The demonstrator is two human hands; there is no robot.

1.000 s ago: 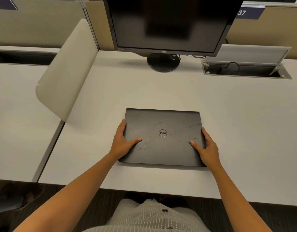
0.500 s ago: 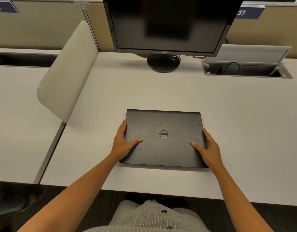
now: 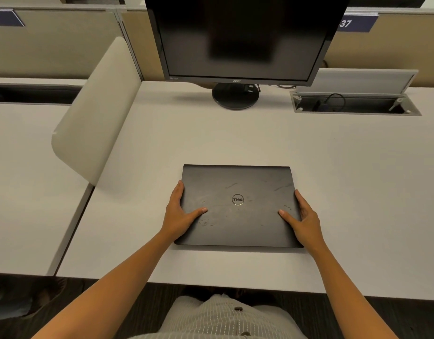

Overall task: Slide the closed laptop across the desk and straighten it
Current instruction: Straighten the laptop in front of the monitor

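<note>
A closed black laptop (image 3: 238,187) with a round silver logo lies flat on the white desk (image 3: 345,192), its edges roughly square to the desk's front edge. My left hand (image 3: 180,215) grips its left edge, thumb lying on the lid, fingers along the side. My right hand (image 3: 302,217) holds the right edge the same way, thumb on the lid. Both forearms reach in from the bottom of the view.
A dark monitor (image 3: 240,37) on a round stand (image 3: 235,96) stands behind the laptop. An open cable box (image 3: 355,104) with its lid raised sits at the back right. A beige divider panel (image 3: 93,113) rises along the desk's left side.
The laptop and both hands keep the same grip and pose; the whole scene has only drifted slightly lower in view.
</note>
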